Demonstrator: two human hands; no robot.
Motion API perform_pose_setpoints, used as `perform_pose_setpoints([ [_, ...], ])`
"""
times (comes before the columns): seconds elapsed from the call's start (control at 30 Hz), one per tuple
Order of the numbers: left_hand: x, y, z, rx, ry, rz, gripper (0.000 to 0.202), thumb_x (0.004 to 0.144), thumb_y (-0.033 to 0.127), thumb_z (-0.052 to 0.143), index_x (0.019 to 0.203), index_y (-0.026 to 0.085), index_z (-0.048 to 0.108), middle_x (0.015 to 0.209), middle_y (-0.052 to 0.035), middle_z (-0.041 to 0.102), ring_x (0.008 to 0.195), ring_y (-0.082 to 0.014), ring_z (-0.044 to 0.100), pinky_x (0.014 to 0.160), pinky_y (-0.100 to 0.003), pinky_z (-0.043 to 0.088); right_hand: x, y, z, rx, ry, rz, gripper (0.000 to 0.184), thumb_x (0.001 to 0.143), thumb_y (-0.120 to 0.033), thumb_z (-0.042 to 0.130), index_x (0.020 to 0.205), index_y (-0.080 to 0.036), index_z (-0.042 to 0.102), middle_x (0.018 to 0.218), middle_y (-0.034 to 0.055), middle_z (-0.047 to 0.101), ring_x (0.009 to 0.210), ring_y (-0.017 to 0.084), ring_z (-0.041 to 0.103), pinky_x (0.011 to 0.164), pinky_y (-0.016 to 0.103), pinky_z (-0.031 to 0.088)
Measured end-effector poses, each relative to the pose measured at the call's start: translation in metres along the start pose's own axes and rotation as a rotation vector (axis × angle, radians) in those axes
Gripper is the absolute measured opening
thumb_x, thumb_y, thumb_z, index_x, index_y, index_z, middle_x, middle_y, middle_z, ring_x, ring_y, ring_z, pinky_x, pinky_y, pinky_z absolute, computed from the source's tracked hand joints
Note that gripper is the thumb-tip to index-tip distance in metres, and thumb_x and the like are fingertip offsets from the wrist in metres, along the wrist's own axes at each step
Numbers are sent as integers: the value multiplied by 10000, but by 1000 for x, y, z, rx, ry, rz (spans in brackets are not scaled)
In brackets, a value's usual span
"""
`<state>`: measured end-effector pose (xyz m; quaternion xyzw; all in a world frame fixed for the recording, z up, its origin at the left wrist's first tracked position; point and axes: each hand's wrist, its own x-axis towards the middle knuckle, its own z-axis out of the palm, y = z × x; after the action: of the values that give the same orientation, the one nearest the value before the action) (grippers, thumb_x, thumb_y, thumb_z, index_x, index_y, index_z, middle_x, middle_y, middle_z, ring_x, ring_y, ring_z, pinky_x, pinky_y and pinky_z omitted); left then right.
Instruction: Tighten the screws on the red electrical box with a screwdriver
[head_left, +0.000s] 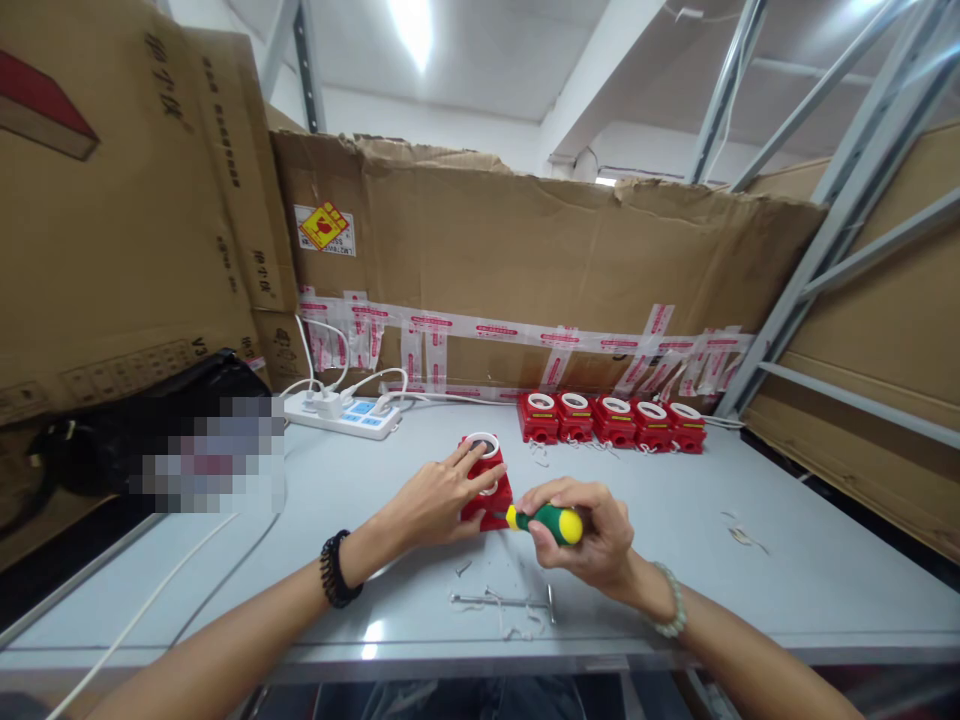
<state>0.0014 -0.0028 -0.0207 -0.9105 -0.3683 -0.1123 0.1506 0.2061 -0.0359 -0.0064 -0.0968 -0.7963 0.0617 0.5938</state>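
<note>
A red plastic block with a white ring on top [487,480] stands on the grey table [787,560]. My left hand [439,497] rests against its left side, fingers spread over the top. My right hand [592,530] is closed around a screwdriver with a green and yellow handle [551,522], whose tip points left into the block's right side. A row of several like red blocks [611,418] stands at the back of the table.
Loose screws and a thin metal rod [499,599] lie near the front edge. A white power strip [345,414] with plugs sits at the back left beside a black bag [150,420]. Cardboard sheets [525,270] wall the back, and metal shelving [825,260] rises on the right.
</note>
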Motion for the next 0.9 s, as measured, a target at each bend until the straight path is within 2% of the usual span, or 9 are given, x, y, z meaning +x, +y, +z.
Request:
perform_pose_setpoints([
  [0.13,1,-2,-1,-35,7,5,480,815,349,577,1254,202,449,1368,-170,427,1274,-368,399,776,-428,567,0,3,0,15,-8,-13,410,713,-70,649,1037,-236,458,776,37,676,676,173,675,577,302,576],
  [0.33,2,-7,6,-35,63,53,363,813,398,583,1099,185,511,1254,-157,527,1195,-330,488,774,-404,566,0,2,-3,4,3,-54,449,707,-27,631,1066,-231,455,790,46,681,696,178,679,569,306,582],
  [0.57,3,-7,12,61,52,-1,334,728,263,594,1033,153,517,1215,-163,555,1168,-343,507,683,-357,582,2,-3,-3,-76,-9,-151,451,707,-32,622,1083,-216,454,752,43,677,671,171,680,560,294,588],
  [0.73,6,-1,9,57,71,-62,307,730,262,564,1011,145,525,1196,-164,564,1139,-331,528,677,-349,580,-3,-1,-5,-83,13,-113,487,688,-1,623,1087,-216,447,781,45,679,704,175,684,574,300,585],
  [0.9,7,4,10,77,41,-26,296,756,306,574,1006,154,528,1203,-171,548,1158,-363,496,638,-368,582,-7,-1,-4,-102,26,-65,475,705,-26,620,1092,-237,441,792,33,688,717,175,687,575,299,581],
])
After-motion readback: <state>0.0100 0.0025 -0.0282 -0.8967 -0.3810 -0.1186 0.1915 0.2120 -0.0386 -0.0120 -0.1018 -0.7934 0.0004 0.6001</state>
